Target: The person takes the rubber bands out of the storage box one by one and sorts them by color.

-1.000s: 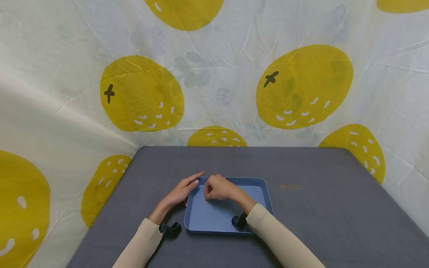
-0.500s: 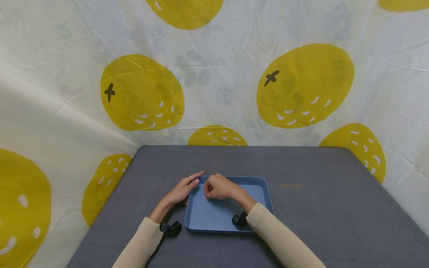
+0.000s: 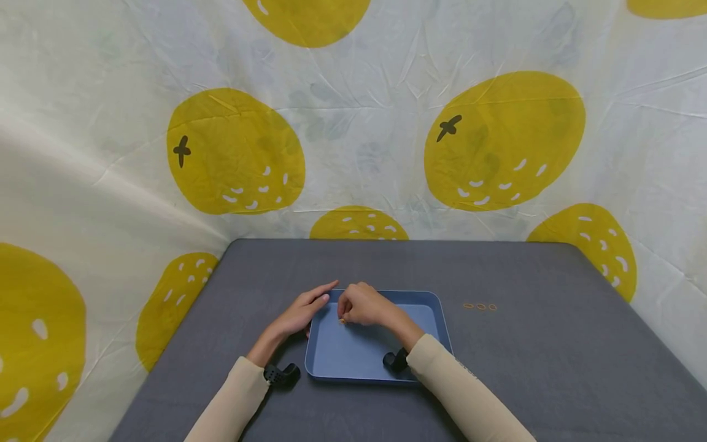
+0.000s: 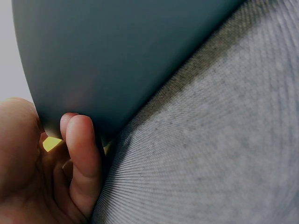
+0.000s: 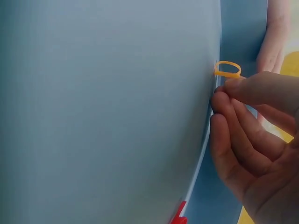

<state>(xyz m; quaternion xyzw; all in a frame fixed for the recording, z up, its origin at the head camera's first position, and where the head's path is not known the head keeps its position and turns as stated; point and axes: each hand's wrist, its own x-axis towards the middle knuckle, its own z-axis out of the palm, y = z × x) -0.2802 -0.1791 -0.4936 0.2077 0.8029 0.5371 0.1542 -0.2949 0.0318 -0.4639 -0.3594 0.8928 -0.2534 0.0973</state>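
A blue rectangular tray point(image 3: 359, 362) lies on the table. My left hand point(image 3: 298, 313) holds its left side near the far corner; in the left wrist view bent fingers point(image 4: 81, 144) rest against the tray's outer wall. Over the left part of the tray, my right hand point(image 3: 361, 306) pinches a small orange rubber band point(image 5: 228, 70) between thumb and fingertips. The band's loop stands out past the fingertips, close to the tray wall. A small red thing point(image 5: 178, 217), partly cut off, shows at the bottom of the right wrist view.
Three orange rubber bands point(image 3: 481, 306) lie in a row on the grey tablecloth point(image 3: 530, 356), right of the tray. Black wrist cameras point(image 3: 283, 376) sit on both wrists. A white curtain point(image 3: 364, 135) printed with yellow fruit hangs behind the table.
My right hand has lifted slightly and shifted toward the tray's far side, and more of the orange rubber band shows under its fingertips. The left hand keeps its place on the tray.
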